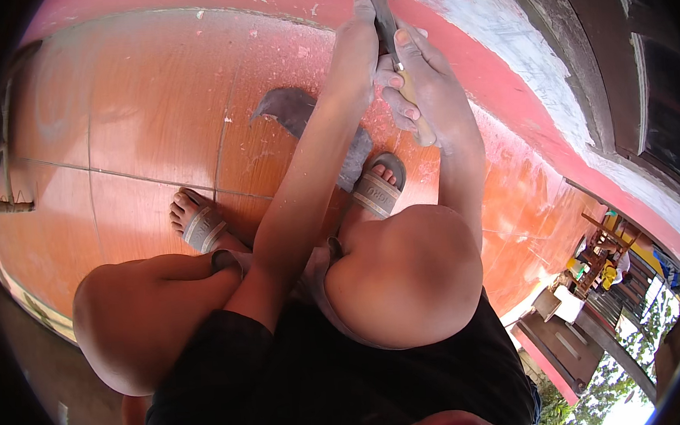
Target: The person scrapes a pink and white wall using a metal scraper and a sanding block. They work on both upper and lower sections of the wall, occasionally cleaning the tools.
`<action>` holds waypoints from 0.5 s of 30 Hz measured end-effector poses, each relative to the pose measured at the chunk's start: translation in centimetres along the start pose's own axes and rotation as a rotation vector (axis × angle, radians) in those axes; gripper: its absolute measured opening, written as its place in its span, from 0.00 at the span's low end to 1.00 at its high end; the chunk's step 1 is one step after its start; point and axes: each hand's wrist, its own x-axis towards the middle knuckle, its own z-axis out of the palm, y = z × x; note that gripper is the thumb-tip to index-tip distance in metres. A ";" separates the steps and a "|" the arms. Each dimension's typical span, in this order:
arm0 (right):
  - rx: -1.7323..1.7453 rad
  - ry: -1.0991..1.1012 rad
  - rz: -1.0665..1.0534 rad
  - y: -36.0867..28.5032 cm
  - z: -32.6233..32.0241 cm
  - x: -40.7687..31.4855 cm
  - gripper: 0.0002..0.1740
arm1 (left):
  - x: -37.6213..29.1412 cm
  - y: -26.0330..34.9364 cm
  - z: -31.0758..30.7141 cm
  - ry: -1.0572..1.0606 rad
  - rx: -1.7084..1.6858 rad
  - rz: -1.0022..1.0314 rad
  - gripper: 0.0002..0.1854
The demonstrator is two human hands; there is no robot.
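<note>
My right hand [425,84] is wrapped round the pale handle [408,85] of a long dark metal blade [385,23], probably a knife, held up near the pink wall. Against the blade's far part rests my left hand [358,48], its thumb along the metal; its other fingers are mostly hidden. Pale dust coats both hands. Below them a dark grey cloth or sheet [293,110] lies on the tiled floor, partly covered by my left forearm. The blade's tip runs out of the top of the view.
Orange floor tiles [148,136] bear pink dust and flakes near the wall. The pink and white wall [481,46] curves along the top and right. My sandalled feet [203,224] stand on the tiles. A wooden frame [10,206] is at the left edge; furniture stands far right.
</note>
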 end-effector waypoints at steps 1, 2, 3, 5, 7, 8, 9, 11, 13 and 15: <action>0.001 -0.030 0.030 -0.5 -0.6 0.0 0.29 | -0.2 0.0 0.0 -0.002 -0.021 0.022 0.37; 0.000 -0.059 0.060 -0.9 -1.0 0.1 0.29 | -0.5 0.1 0.1 -0.006 -0.043 0.044 0.36; -0.024 -0.073 0.106 -1.3 -1.1 0.4 0.29 | -0.7 0.1 0.1 -0.010 -0.064 0.066 0.36; -0.094 -0.067 0.197 -2.4 -1.8 0.7 0.30 | -0.4 -1.0 0.5 -0.019 -0.106 0.063 0.35; -0.309 -0.131 0.286 -5.4 -1.8 0.8 0.29 | 0.0 -1.7 0.4 -0.040 -0.150 0.107 0.32; -0.415 -0.167 0.330 -6.6 -1.3 1.0 0.29 | -0.1 -1.8 0.1 -0.056 -0.173 0.151 0.30; -0.601 -0.239 0.293 -6.8 -0.8 1.5 0.28 | -0.6 -1.4 -0.3 -0.074 -0.188 0.191 0.28; -0.971 -0.382 0.207 -7.3 0.3 3.0 0.27 | -1.2 -0.2 -1.9 -0.070 -0.213 0.291 0.27; -1.153 -0.274 0.185 -7.6 4.5 3.6 0.23 | -1.2 1.1 -3.6 -0.048 -0.280 0.376 0.26; -1.233 -0.194 -0.161 -5.2 6.2 4.8 0.22 | -0.5 2.1 -4.9 -0.016 -0.381 0.447 0.26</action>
